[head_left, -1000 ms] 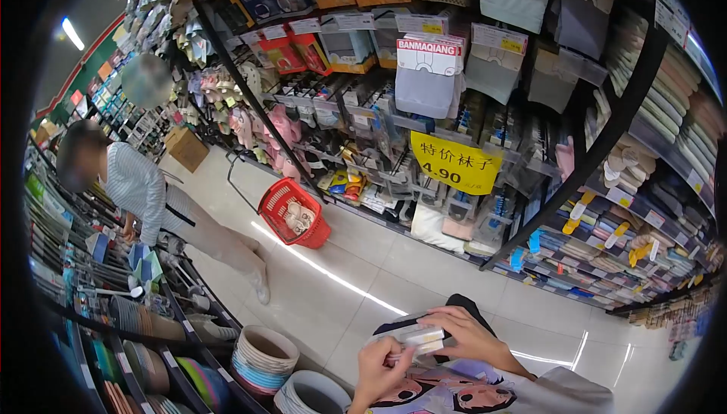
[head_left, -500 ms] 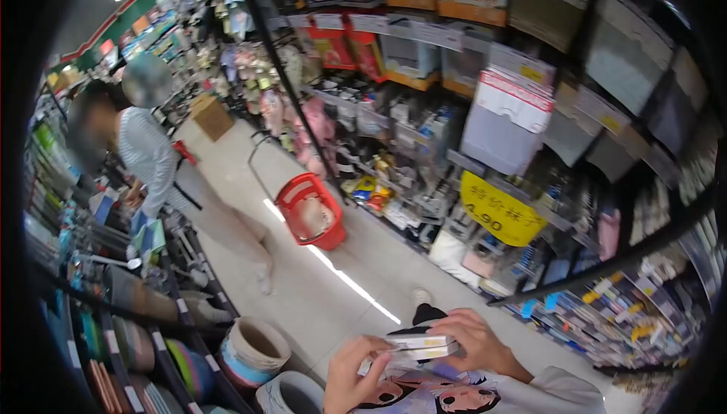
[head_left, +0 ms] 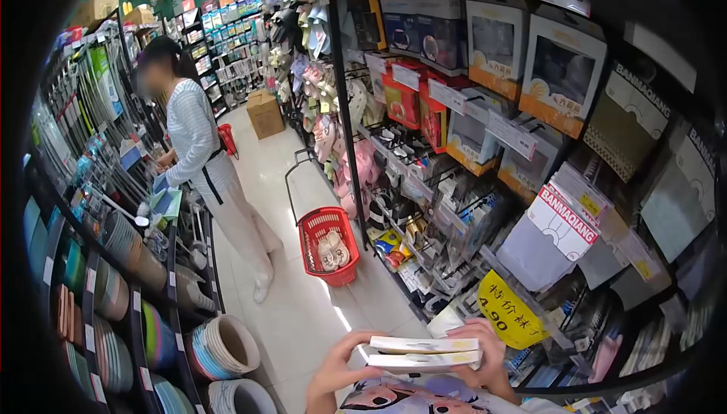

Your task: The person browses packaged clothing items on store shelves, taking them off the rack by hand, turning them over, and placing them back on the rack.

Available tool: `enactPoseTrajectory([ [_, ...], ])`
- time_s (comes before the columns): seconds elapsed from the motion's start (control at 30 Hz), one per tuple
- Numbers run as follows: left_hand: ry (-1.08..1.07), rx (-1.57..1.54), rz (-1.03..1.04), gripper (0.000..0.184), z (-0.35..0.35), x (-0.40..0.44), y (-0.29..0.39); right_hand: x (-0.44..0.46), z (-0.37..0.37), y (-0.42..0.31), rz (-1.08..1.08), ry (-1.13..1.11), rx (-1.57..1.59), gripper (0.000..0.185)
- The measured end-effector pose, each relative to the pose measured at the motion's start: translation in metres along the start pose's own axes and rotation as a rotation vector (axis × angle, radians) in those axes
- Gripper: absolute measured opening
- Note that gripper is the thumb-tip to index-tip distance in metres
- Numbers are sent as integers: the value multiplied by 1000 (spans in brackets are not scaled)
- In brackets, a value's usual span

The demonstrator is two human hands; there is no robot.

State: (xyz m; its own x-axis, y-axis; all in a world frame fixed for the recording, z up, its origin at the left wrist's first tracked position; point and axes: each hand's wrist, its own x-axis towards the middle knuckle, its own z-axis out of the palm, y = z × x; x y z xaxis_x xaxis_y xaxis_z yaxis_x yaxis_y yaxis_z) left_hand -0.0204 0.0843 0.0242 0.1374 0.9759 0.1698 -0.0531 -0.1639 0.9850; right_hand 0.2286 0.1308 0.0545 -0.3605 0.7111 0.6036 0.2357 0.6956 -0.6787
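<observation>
Two flat white boxes, one on top of the other, lie between my hands in front of my printed shirt. My left hand is closed around their left ends, with the fingers along the edge. On the other side, my right hand grips the right ends. The boxes' narrow edges face me, and their print is too small to read. A yellow price sign hangs just beyond my right hand.
A red shopping basket with pale slippers inside stands on the aisle floor. A person in a striped top stands at the left shelves. Packaged socks hang at right; stacked bins fill the lower left. A cardboard box sits farther back.
The view has swung upward and to the left. Both hands still hold the boxes, which now lie more level, with their long edges facing me. The person remains at the left shelves.
</observation>
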Motion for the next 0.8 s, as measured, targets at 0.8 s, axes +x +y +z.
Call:
enactPoseTrajectory([
  [0.8, -79, -208, 207, 36, 22, -26, 4, -46, 15, -27, 86, 66, 230, 63],
])
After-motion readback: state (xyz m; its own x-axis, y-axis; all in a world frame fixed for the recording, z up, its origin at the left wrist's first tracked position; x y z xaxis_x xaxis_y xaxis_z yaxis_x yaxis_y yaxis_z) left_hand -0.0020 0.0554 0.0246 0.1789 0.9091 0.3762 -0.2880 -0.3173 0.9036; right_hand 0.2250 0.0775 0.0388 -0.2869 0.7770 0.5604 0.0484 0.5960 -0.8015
